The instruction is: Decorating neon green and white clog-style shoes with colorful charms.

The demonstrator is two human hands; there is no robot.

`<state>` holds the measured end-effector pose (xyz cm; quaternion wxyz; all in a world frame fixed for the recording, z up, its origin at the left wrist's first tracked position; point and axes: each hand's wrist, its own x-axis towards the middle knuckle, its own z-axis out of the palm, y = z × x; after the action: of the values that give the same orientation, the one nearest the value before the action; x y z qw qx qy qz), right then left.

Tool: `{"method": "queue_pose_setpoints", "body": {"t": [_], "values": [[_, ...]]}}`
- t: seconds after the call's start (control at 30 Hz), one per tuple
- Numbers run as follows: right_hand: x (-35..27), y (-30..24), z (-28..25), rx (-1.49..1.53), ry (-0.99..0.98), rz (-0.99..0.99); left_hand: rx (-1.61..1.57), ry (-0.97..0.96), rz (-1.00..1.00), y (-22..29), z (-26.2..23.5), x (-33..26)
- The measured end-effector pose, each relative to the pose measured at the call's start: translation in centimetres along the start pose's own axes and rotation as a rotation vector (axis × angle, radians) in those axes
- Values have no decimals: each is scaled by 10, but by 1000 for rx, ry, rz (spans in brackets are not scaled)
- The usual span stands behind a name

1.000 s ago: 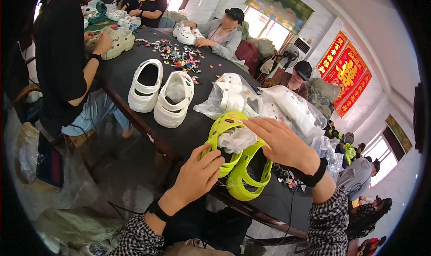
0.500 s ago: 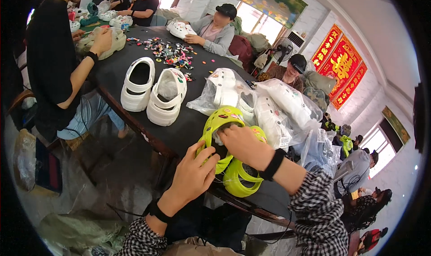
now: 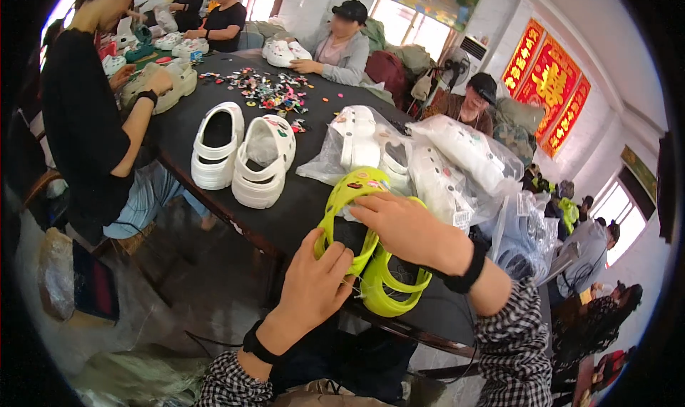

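A lime-green clog (image 3: pixel 354 183) with small charms on its upper stands at the near table edge. My left hand (image 3: pixel 314 285) grips its side, fingers bent round the rim. My right hand (image 3: pixel 414 228) lies over the upper, its curled fingertips at the foot opening; a bit of pale material shows by them. The mate, a second lime-green clog (image 3: pixel 383 301), sits just to the right, partly under my right hand and wrist. Two white clogs, one plain (image 3: pixel 212 178) and one with charms (image 3: pixel 258 191), stand side by side farther left.
Bagged white clogs (image 3: pixel 464 157) lie beyond and right of my hands, with bagged bluish clogs (image 3: pixel 517 239) beside them. Loose colourful charms (image 3: pixel 271 89) are heaped mid-table. A co-worker at left handles a pale green clog (image 3: pixel 175 96); another, across, holds white clogs (image 3: pixel 285 52).
My right hand has shifted slightly right, and its fingers have drawn back from inside the clog, so the dark insole shows. The left hand keeps its grip. The view has tilted slightly.
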<state>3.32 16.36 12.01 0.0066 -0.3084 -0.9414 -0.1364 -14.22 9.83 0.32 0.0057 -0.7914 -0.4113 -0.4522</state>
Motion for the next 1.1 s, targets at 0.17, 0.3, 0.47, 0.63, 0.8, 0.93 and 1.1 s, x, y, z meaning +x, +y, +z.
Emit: {"method": "queue_pose_setpoints", "body": {"t": [0.17, 0.3, 0.47, 0.63, 0.8, 0.93, 1.1], "values": [[-14, -75, -92, -6, -123, -58, -133, 8, -90, -1, -2, -3], [-49, -126, -125, 38, 175, -47, -64, -60, 31, 2, 7, 12], [-82, -159, -156, -631, -193, 263, 209, -181, 45, 6, -20, 15], [-99, -133, -122, -512, -129, 210, -39, -287, 39, 6, -29, 47], [-132, -147, -127, -467, -91, 203, -528, -328, -530, 3, -66, 72], [-137, -134, -95, -503, -103, 215, -506, -717, -377, -18, -19, 111], [-173, -81, -20, 115, 108, 421, -560, -961, -339, -18, 5, 132]]}}
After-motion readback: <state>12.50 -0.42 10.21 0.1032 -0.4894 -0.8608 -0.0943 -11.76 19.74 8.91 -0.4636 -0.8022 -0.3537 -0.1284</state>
